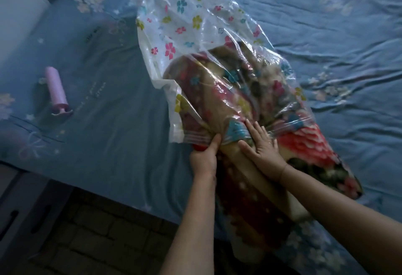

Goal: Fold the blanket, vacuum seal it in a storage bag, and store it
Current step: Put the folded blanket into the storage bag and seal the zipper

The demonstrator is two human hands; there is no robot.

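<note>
Purple pump (56,90) lies on bed (104,144), well left of the rest. Mid-bed: flowered storage bag (191,20), blanket (239,92) half inside, near end sticking out of the mouth. Mouth edge pinched by left hand (204,157); right hand (264,150) spread flat on blanket.

One blanket (304,144), one storage bag (185,24), one pump (56,88). Two hands, a left hand (204,157) and a right hand (264,150). One bed (108,122)
</note>
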